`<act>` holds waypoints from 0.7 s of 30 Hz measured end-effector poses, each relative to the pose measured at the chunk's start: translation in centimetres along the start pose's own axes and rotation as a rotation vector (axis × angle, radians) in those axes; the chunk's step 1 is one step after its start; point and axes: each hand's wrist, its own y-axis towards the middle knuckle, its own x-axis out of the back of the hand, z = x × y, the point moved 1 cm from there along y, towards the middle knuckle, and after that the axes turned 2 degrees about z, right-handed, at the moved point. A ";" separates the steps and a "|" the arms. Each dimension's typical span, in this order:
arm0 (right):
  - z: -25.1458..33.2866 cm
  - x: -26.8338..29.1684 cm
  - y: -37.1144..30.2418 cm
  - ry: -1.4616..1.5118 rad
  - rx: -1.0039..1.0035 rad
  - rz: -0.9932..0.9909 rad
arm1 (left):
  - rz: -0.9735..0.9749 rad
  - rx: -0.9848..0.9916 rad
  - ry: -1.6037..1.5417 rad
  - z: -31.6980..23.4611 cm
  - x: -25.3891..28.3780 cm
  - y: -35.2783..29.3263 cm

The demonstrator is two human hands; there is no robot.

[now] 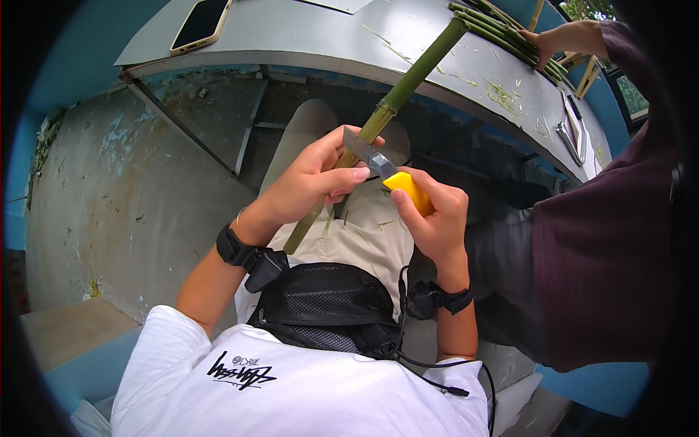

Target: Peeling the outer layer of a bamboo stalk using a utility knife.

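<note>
A long green bamboo stalk (424, 69) slants from my lap up to the table's edge, with a ringed joint partway along it. My left hand (309, 178) is closed round the stalk below that joint, its thumb close to the blade. In my right hand (445, 218) is a yellow-handled utility knife (409, 193), its grey blade lying across the stalk beside my left fingers. From this view I cannot tell whether the edge is biting into the bamboo. Thin green shavings are scattered on my light trousers (364, 244).
A grey-topped table (291, 33) spans the far side, with a phone (202, 23) at its left. Far right, another person's hand (564, 44) rests on a bundle of green stalks (502, 33). Shavings (502, 95) and a metal-framed tool (571, 135) lie nearby.
</note>
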 end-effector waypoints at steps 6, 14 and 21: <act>0.5 -0.2 0.1 -0.022 0.019 -0.007 | -0.118 -0.152 0.202 0.4 -0.8 0.2; 0.8 -0.3 0.3 -0.083 0.028 -0.032 | -0.280 -0.237 0.374 0.8 -1.2 0.3; 1.0 -0.4 0.4 -0.096 0.037 -0.085 | -0.397 -0.276 0.484 0.9 -1.6 0.4</act>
